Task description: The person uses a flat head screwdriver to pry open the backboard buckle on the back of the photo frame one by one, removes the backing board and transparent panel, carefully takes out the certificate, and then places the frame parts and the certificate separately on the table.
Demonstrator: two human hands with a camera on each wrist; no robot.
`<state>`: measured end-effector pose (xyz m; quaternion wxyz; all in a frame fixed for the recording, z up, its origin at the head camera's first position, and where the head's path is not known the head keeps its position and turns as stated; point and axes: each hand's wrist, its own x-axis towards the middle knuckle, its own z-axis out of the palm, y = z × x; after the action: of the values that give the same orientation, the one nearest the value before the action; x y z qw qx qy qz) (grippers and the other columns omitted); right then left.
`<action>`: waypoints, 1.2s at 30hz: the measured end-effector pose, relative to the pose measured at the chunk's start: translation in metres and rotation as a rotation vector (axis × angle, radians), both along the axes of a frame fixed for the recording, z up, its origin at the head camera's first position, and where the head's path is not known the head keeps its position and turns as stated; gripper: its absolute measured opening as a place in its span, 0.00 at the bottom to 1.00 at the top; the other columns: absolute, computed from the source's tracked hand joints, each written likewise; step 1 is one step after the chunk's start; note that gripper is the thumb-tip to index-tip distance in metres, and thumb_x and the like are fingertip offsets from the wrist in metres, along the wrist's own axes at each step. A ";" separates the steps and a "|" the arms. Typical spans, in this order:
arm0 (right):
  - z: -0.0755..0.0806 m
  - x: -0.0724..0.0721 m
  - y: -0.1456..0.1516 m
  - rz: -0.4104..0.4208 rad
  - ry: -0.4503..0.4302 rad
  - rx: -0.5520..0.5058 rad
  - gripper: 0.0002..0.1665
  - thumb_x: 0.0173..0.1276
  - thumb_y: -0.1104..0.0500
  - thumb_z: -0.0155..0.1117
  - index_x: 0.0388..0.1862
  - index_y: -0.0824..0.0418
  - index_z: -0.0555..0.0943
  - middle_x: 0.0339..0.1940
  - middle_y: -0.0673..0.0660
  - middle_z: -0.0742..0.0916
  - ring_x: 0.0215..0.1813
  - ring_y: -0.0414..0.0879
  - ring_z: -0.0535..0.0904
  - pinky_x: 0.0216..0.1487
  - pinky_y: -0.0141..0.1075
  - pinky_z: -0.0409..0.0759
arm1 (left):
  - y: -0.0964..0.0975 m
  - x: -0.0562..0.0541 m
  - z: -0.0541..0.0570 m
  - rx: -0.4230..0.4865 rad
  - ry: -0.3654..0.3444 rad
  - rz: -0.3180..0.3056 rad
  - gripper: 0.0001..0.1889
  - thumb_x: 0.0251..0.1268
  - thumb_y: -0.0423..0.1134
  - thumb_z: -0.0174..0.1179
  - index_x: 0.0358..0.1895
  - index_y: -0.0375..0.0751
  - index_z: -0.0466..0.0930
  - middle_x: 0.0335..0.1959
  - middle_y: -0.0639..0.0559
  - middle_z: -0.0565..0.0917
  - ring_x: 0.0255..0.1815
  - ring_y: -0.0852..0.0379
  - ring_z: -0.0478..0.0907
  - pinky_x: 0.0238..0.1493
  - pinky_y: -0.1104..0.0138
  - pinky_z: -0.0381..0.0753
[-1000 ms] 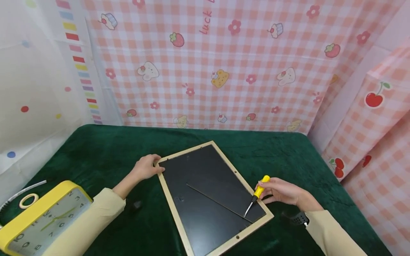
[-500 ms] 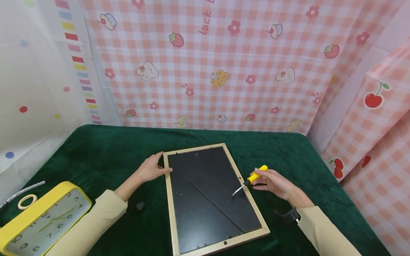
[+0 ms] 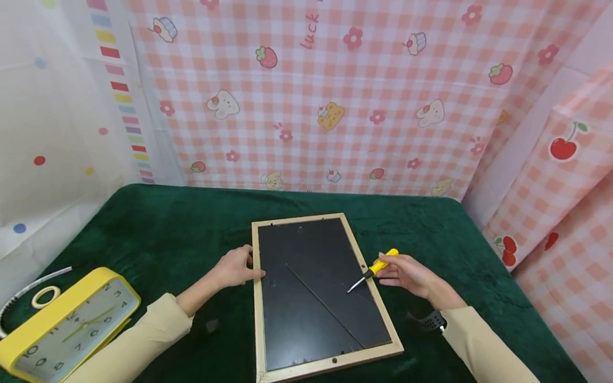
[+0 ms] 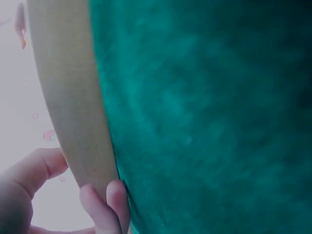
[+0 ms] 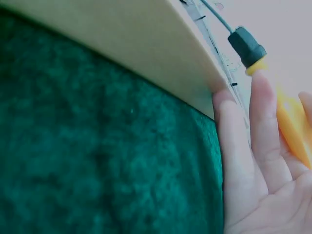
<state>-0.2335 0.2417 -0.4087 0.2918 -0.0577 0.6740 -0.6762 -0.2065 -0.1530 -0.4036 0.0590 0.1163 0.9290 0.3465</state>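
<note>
A wooden picture frame (image 3: 259, 319) lies with its black backing board (image 3: 316, 298) facing up. My left hand (image 3: 234, 267) grips its left edge, thumb over the top and fingers against the side; the left wrist view shows the fingertips (image 4: 117, 195) on the pale wood (image 4: 73, 87). In my right hand (image 3: 407, 274) I hold a yellow-handled screwdriver (image 3: 383, 261). Its metal shaft points down and left over the board; whether the tip touches cannot be told. The right wrist view shows lower fingers against the frame's side (image 5: 146, 53), with the yellow handle (image 5: 292, 126) above.
A yellow clock (image 3: 72, 324) stands at the left, partly behind my left sleeve. Beyond it lie a cream ring (image 3: 45, 297) and a white cable (image 3: 35, 284). A small dark object (image 3: 211, 325) rests on the green cloth (image 3: 191, 213). A checked curtain (image 3: 306, 149) rises behind.
The picture frame has turned to stand straighter, and my left hand has moved slightly right and down along its edge. My right hand has raised the screwdriver tip from the board's lower right corner area.
</note>
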 end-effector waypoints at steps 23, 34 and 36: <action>0.003 -0.037 0.026 -0.388 0.137 -0.077 0.15 0.67 0.47 0.49 0.39 0.58 0.72 0.32 0.46 0.83 0.43 0.40 0.77 0.60 0.46 0.55 | 0.016 -0.040 0.011 0.027 -0.153 -0.395 0.32 0.56 0.38 0.60 0.62 0.29 0.58 0.48 0.42 0.72 0.31 0.58 0.76 0.34 0.65 0.74; -0.001 -0.056 0.010 -0.308 0.070 0.007 0.23 0.65 0.44 0.50 0.47 0.63 0.67 0.32 0.48 0.83 0.41 0.40 0.77 0.59 0.46 0.56 | -0.036 0.064 0.008 -0.033 -0.354 -0.511 0.56 0.43 0.58 0.65 0.69 0.39 0.37 0.67 0.44 0.50 0.63 0.48 0.49 0.56 0.51 0.54; 0.000 -0.057 0.009 -0.305 0.064 0.015 0.25 0.65 0.44 0.50 0.47 0.63 0.66 0.31 0.48 0.83 0.40 0.40 0.77 0.60 0.47 0.55 | -0.038 0.075 0.009 -0.025 -0.323 -0.498 0.57 0.41 0.58 0.65 0.69 0.39 0.37 0.66 0.46 0.52 0.61 0.49 0.52 0.55 0.53 0.56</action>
<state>-0.2905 0.2511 -0.4088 0.1643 0.0259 0.6891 -0.7053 -0.1312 -0.1907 -0.3944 0.2906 0.2833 0.8547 0.3237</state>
